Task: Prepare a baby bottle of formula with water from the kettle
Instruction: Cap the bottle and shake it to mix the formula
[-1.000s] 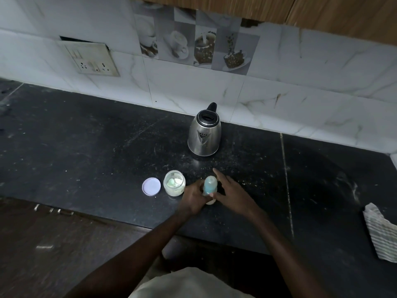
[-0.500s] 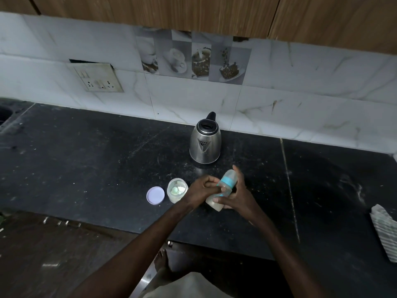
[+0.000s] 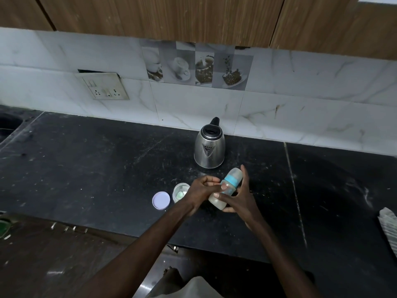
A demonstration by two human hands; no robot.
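A baby bottle [image 3: 227,188] with a blue collar and clear cap is tilted between both hands above the black counter [image 3: 86,168], cap end pointing up and to the right toward the kettle. My right hand [image 3: 237,200] wraps its body from the right. My left hand [image 3: 203,190] grips it from the left, thumb on the side below the collar. The bottle holds pale, cloudy liquid. A steel kettle [image 3: 209,150] with a black lid stands just behind the hands. An open jar of white formula [image 3: 180,192] with a green scoop sits left of my left hand.
The jar's lilac lid [image 3: 161,200] lies flat on the counter left of the jar. A striped cloth [image 3: 388,229] lies at the right edge. A socket plate [image 3: 103,87] is on the tiled wall. The sink rim [image 3: 8,125] shows at far left.
The bottle was lifted from standing on the counter and tipped over to the right between both hands. In the last half second it has barely moved.
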